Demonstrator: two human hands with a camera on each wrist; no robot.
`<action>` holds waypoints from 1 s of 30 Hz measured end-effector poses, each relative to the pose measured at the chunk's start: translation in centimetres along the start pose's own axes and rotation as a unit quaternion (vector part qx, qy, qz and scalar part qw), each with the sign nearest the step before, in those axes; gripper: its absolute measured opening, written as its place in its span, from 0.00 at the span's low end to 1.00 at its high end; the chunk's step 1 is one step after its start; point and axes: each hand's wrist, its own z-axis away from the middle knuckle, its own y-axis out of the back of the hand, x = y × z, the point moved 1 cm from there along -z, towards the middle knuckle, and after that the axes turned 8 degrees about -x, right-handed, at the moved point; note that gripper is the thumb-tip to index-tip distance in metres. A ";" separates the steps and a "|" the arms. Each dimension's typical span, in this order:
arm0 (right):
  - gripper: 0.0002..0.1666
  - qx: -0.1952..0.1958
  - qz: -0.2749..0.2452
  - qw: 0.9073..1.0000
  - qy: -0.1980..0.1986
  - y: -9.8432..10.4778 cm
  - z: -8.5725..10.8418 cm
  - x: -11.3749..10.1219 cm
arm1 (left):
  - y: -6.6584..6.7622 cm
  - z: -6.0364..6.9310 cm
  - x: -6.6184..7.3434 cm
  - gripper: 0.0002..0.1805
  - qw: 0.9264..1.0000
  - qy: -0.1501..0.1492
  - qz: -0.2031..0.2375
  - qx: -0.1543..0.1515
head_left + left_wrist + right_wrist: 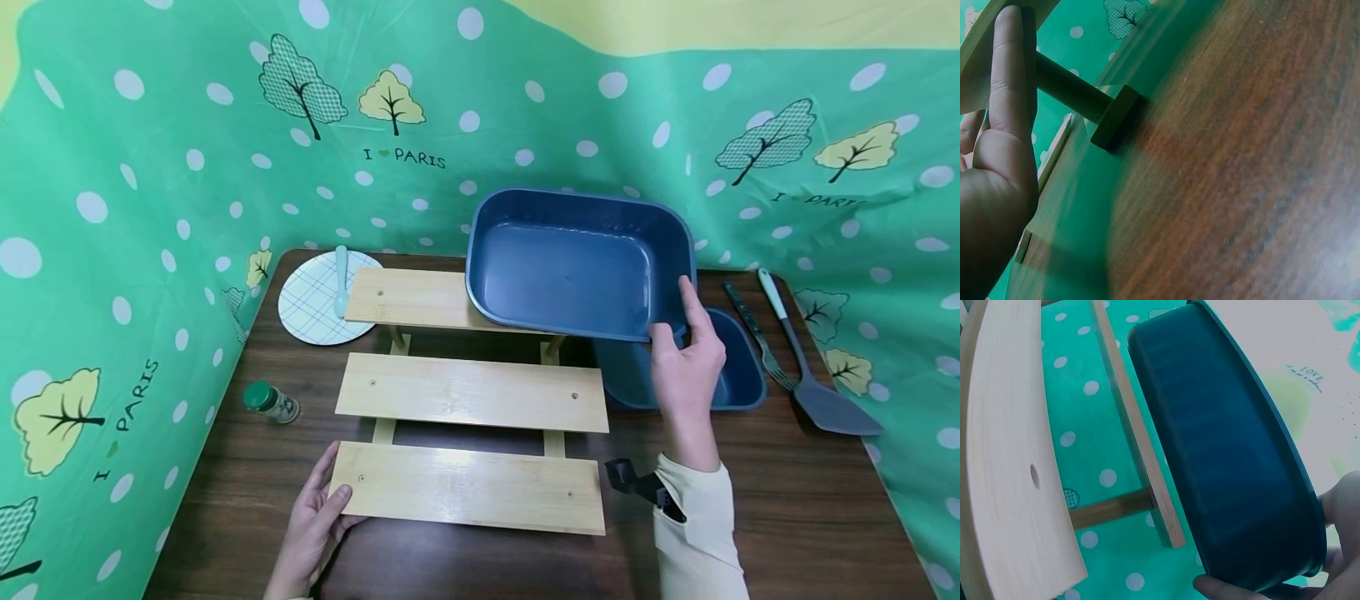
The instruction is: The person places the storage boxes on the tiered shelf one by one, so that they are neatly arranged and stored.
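A three-step light wooden rack [480, 392] stands on the dark table. My left hand [311, 525] holds the left end of its lowest board, thumb on the near edge; the left wrist view shows a finger [1010, 81] along the board's side. With my right hand [690, 367] I grip a large blue basin [562, 267] by its right front corner, index finger along the rim. That basin is at the right part of the top board; a narrow gap between board and basin [1222, 450] shows in the right wrist view. A second blue basin [738, 367] lies partly hidden below it.
On the left are a checked white plate [311, 308] with a pale blue spoon [341, 283] on it and a green-capped shaker [273, 402]. A fork [757, 333] and a grey spatula [832, 404] lie on the right. A green patterned cloth [465, 125] hangs behind the table.
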 end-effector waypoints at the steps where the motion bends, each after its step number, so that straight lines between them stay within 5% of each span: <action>1: 0.34 0.000 0.005 1.000 0.000 -0.1 0.0 -0.1 | 0.0 0.0 0.0 0.35 1.000 -0.001 0.001 -0.002; 30: 0.34 -0.008 -0.022 0.999 0.035 -2.2 0.1 -1.6 | 0.1 0.0 -0.1 0.35 0.999 -0.015 0.026 -0.025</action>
